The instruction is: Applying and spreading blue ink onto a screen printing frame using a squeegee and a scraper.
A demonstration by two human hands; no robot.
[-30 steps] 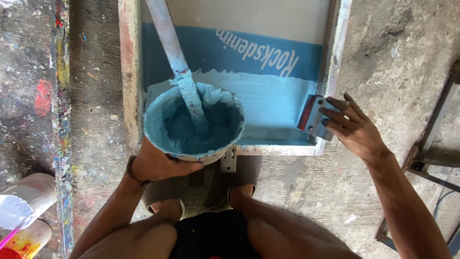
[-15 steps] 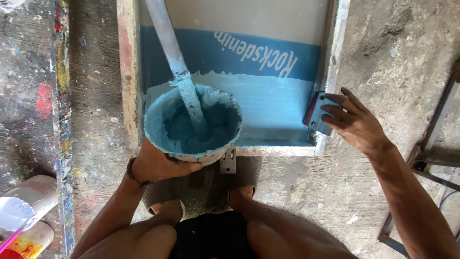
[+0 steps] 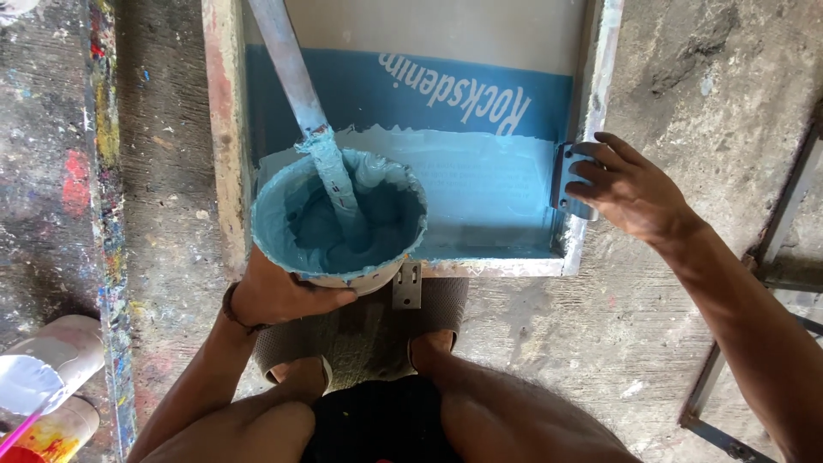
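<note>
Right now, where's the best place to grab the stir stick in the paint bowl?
Grip the stir stick on its bare upper shaft, coming from above the screen frame. Its lower end is coated in blue paint inside the bowl, and it leans away from the left hand.

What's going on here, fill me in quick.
A person crouches over a framed printing screen on a paint-stained table. The left hand holds a tub of light-blue ink at the frame's near edge, with a long stick standing in the ink. The right hand grips a small blue-smeared scraper at the frame's right side. A band of the same ink lies spread across the screen.
</note>
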